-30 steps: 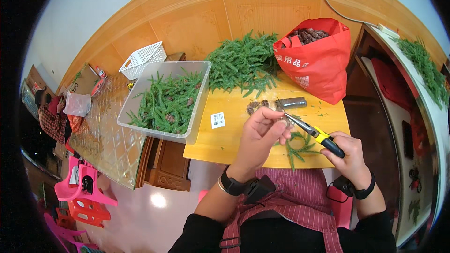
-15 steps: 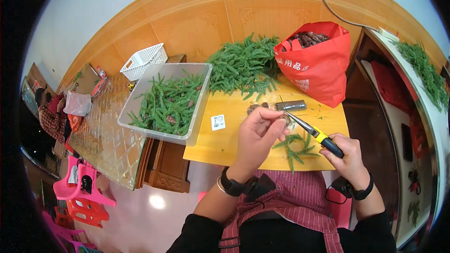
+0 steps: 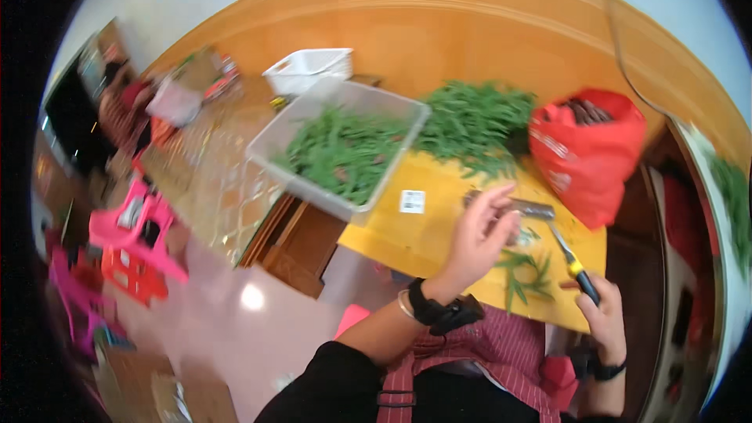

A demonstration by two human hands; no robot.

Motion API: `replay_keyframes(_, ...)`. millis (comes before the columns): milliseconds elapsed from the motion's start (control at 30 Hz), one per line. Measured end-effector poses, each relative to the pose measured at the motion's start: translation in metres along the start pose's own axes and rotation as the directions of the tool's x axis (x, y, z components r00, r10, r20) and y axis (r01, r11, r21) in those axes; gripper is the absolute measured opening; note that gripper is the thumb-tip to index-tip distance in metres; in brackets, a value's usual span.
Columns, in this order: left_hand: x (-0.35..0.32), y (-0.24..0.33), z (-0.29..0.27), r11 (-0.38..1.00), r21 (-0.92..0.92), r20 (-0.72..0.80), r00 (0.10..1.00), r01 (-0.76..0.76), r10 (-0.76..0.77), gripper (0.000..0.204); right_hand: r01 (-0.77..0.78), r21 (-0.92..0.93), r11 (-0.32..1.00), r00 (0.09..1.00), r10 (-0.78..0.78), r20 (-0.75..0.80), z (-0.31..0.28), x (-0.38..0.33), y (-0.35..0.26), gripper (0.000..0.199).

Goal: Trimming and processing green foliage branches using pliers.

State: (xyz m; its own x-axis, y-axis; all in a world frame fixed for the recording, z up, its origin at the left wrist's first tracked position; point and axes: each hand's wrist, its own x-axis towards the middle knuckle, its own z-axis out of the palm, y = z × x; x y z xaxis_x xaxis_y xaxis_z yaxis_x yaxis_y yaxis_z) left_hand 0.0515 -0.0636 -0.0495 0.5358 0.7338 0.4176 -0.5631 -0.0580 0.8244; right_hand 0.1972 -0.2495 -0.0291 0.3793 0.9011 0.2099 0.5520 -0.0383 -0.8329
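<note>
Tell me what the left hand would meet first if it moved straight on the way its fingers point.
The left hand points up and right over the yellow table. It would probably first meet the metal piece just past the fingers, then the red bag. Blur makes depth uncertain.

The whole view has swung: the yellow table (image 3: 407,235) and everything on it now sit right of centre, with far more floor showing at lower left, and the picture has gone blurry. The left hand (image 3: 479,239) has lifted away from the right hand (image 3: 605,317); earlier they met at the middle, now they are well apart. The yellow-handled pliers (image 3: 570,260) have dropped toward the lower right. The green sprig (image 3: 523,276) lies open to view between the two hands.
</note>
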Motion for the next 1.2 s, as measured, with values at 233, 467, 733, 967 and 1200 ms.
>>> replay_keyframes(233,-0.004,-0.016,-0.032,0.905,-0.362,-0.003,0.970,0.225,-0.242,0.030,-0.283,-0.183,0.941,0.952,0.254,-0.169,-0.019,0.003,0.111,0.020)
replay_keyframes(467,-0.009,-0.018,-0.035,0.915,-0.315,0.020,0.965,0.253,-0.260,0.024,-0.199,-0.658,0.727,0.979,0.173,-0.105,-0.015,0.016,0.152,0.021)
replay_keyframes(733,-0.011,-0.009,-0.023,0.944,-0.246,-0.013,0.973,0.221,-0.231,0.023,0.023,-0.649,0.761,0.991,-0.103,-0.085,-0.016,0.017,0.137,0.014)
replay_keyframes(967,-0.032,-0.042,0.001,0.942,0.028,0.301,0.896,0.333,-0.326,0.025,-0.172,0.369,0.913,0.971,0.093,0.223,0.026,0.023,0.023,0.030)
replay_keyframes(1200,-0.036,-0.053,0.019,0.939,0.085,0.335,0.878,0.333,-0.341,0.025,-0.251,0.652,0.716,0.968,0.202,0.151,0.041,0.010,0.032,0.033)
